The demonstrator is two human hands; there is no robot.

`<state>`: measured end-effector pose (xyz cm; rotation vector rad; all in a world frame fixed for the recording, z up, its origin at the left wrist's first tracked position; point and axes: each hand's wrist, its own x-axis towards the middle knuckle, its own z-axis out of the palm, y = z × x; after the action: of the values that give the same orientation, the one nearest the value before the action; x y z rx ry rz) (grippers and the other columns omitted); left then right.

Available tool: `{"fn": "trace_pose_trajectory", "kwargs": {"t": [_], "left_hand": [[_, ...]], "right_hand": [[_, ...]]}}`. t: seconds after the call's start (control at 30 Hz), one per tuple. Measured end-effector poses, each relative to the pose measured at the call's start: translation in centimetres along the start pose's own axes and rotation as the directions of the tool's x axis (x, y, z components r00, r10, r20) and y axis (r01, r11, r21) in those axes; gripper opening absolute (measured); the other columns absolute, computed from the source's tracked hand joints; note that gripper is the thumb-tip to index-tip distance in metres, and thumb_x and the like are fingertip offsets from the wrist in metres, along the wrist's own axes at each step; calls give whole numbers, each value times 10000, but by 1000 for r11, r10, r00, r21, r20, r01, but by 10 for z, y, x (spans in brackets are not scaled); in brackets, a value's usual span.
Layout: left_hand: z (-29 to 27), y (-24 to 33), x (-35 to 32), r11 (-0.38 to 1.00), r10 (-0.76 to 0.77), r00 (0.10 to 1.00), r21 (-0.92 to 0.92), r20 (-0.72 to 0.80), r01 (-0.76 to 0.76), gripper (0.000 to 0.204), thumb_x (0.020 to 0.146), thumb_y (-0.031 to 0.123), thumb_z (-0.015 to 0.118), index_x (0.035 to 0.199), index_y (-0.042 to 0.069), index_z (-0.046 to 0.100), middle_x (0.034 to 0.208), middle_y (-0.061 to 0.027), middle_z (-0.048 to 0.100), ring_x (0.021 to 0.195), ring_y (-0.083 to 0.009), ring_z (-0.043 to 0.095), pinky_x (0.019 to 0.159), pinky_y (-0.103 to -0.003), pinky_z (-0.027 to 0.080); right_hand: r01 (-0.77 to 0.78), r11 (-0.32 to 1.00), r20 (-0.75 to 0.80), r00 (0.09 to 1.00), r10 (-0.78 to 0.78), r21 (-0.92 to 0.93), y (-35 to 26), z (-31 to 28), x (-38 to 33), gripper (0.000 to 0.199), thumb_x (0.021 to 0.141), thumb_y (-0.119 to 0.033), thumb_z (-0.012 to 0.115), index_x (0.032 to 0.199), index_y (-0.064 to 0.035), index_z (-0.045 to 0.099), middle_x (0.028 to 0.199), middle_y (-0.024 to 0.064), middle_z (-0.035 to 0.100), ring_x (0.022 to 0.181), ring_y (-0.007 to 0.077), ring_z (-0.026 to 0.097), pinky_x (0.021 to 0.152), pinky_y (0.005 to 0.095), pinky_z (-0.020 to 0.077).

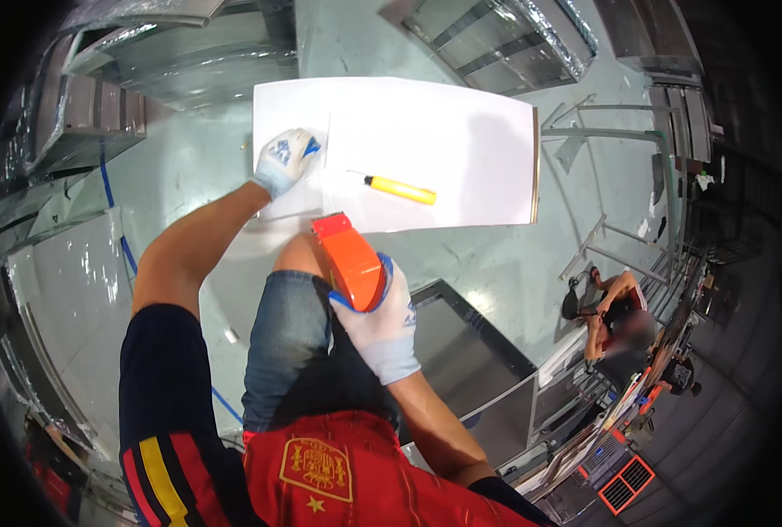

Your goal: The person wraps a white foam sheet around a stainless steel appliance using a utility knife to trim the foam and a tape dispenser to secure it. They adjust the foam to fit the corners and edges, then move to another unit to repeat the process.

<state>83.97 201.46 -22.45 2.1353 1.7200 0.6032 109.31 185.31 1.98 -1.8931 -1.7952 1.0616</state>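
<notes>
A white flat panel [426, 132] lies in front of me, with a seam or sheet edge running near its left end. My left hand [287, 160], in a white glove with blue fingertips, rests at that left end. Its fingers are curled in, and whatever they hold, if anything, is hidden. My right hand [380, 321], gloved the same way, grips an orange tape dispenser [356, 263] above my knee, its toothed end toward the panel. On the panel lies a yellow-handled tool [400, 189] with a black collar and a thin metal shaft.
A dark-topped metal cabinet [466, 342] stands close by my right arm. Film-wrapped metal units [505, 44] stand at the far side, and more [92, 114] at the left. Grey metal frames [611, 133] are at the right, where another person [619, 321] crouches.
</notes>
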Motion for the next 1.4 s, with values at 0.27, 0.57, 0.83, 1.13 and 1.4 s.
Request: {"fn": "trace_pose_trajectory", "kwargs": {"t": [0.27,0.57,0.83,1.13,1.4], "left_hand": [[-50,-44,78,975,6,964,211,265,-64,295,1040,298,633,1241,82,639,1200,-182,705,1177,-398,668,1020,-492,532],[-46,-36,135,881,-9,968,459,252,-111,279,996,306,720,1170,90,690,1298,-144,673,1264,-362,618,1030,-485,540],[-24,-57,130,836,-491,867,234,-87,497,853,966,547,734,1662,163,425,1613,-166,546,1490,-393,511,1249,-531,378],[-23,-8,104,786,-343,935,572,89,234,784,1077,663,492,1736,270,332,1802,-65,318,1607,-380,372,1274,-740,203],[-16,15,41,871,-82,973,490,216,-35,720,1102,431,539,1744,193,313,1829,-65,252,1669,-361,238,1316,-678,139]], "right_hand": [[36,994,14,999,-37,99,-31,12,19,1043,785,-228,962,1635,14,409,1343,267,630,1278,449,619,1092,490,526],[57,996,-9,998,-57,71,-34,45,74,922,850,-257,904,1630,-66,452,1235,263,670,1139,440,654,1000,493,560],[-52,997,56,997,49,60,-31,55,90,730,861,-281,882,1500,-111,572,1287,186,705,1123,458,650,987,526,560],[-65,997,106,993,59,50,-26,60,98,669,853,-301,860,1441,-125,592,1252,192,711,1120,468,644,996,531,556],[-53,997,79,996,49,57,-19,57,105,734,864,-368,847,1487,-83,585,1264,227,727,1183,453,667,1015,510,555]]}}
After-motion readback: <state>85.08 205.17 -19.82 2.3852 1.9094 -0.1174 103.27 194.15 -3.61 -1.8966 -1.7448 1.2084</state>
